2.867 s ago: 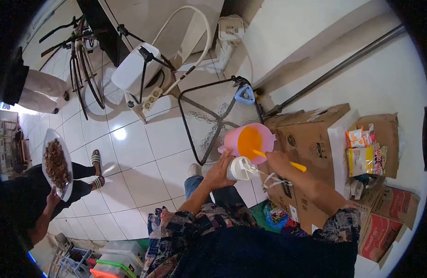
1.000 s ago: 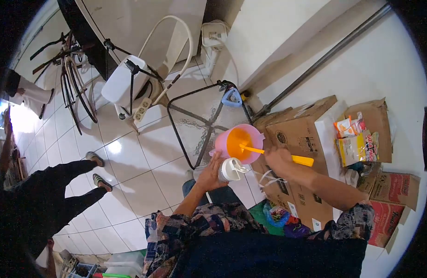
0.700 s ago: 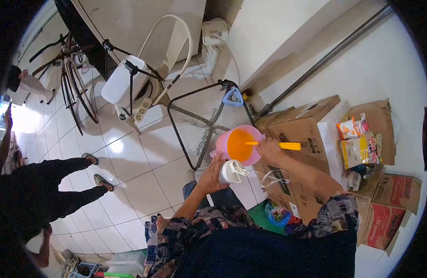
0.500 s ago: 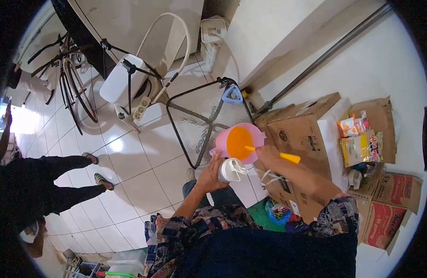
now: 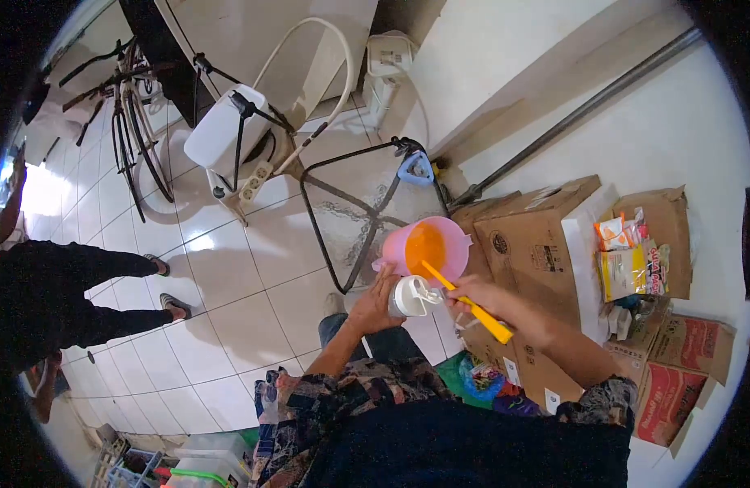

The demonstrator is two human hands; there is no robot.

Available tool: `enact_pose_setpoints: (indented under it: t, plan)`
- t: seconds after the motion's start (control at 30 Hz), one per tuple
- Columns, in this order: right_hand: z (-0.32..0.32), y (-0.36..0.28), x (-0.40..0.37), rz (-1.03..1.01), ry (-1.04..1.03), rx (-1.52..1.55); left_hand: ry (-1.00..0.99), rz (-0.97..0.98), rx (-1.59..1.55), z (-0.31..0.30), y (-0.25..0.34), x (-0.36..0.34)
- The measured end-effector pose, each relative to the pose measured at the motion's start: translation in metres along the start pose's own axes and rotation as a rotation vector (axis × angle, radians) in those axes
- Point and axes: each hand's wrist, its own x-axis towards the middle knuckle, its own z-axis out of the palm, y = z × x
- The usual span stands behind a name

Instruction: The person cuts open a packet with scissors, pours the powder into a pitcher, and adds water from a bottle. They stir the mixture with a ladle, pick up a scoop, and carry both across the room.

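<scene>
A pink plastic bucket (image 5: 453,246) tips toward the left, with orange contents (image 5: 424,244) inside. My left hand (image 5: 376,302) is wrapped round a clear bottle with a white lid (image 5: 413,295), close against the bucket's near side. In my right hand (image 5: 471,294) is a long yellow plastic utensil (image 5: 490,322). Its thin end reaches over the bucket's near rim to the orange contents, while the wide end points back toward me. What kind of utensil it is I cannot make out.
A glass-topped table (image 5: 342,213) with a black frame stands ahead, a blue triangular item (image 5: 416,168) at its far corner. Cardboard boxes (image 5: 533,244) and packets (image 5: 631,272) fill the right. Another person (image 5: 74,297) stands at left, near a bicycle (image 5: 135,122).
My right hand has drawn back slightly toward me and the yellow utensil now slants more steeply. My left hand keeps its hold on the bottle. The view has shifted a little.
</scene>
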Motion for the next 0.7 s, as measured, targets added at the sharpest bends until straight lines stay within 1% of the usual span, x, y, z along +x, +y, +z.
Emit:
enact_pose_setpoints:
  t: [0.07, 0.1, 0.17, 0.2, 0.27, 0.3, 0.37, 0.5, 0.6, 0.7]
  plan:
    - [0.001, -0.016, -0.018, 0.007, 0.11, -0.24, 0.016, 0.041, -0.001, 0.001, -0.003, 0.0]
    - [0.008, -0.031, -0.032, 0.006, 0.111, -0.24, 0.016, 0.043, -0.001, 0.002, -0.005, 0.001]
    - [0.025, -0.057, -0.051, -0.087, 0.148, -0.983, 0.021, 0.053, -0.017, 0.003, -0.007, 0.001]
    - [0.028, -0.051, -0.048, -0.087, 0.149, -0.982, 0.019, 0.054, -0.017, 0.003, -0.007, 0.001]
    - [0.031, -0.028, -0.039, -0.126, 0.499, -1.613, 0.018, 0.035, -0.005, 0.003, -0.005, 0.001]
    - [0.028, -0.026, -0.036, -0.123, 0.5, -1.61, 0.015, 0.036, -0.006, 0.005, -0.006, 0.0]
    - [0.023, -0.021, -0.029, -0.258, 0.27, -1.494, 0.014, 0.004, 0.002, 0.008, -0.009, -0.001]
    - [0.01, 0.005, -0.005, -0.372, 0.326, -1.693, 0.039, 0.053, -0.004, 0.009, -0.011, 0.001]
    - [-0.01, 0.032, 0.032, -0.372, 0.385, -1.644, 0.026, 0.024, 0.006, 0.005, -0.005, 0.002]
    - [-0.008, 0.034, 0.05, -0.345, 0.409, -1.552, 0.027, 0.0, 0.013, 0.007, -0.005, 0.0]
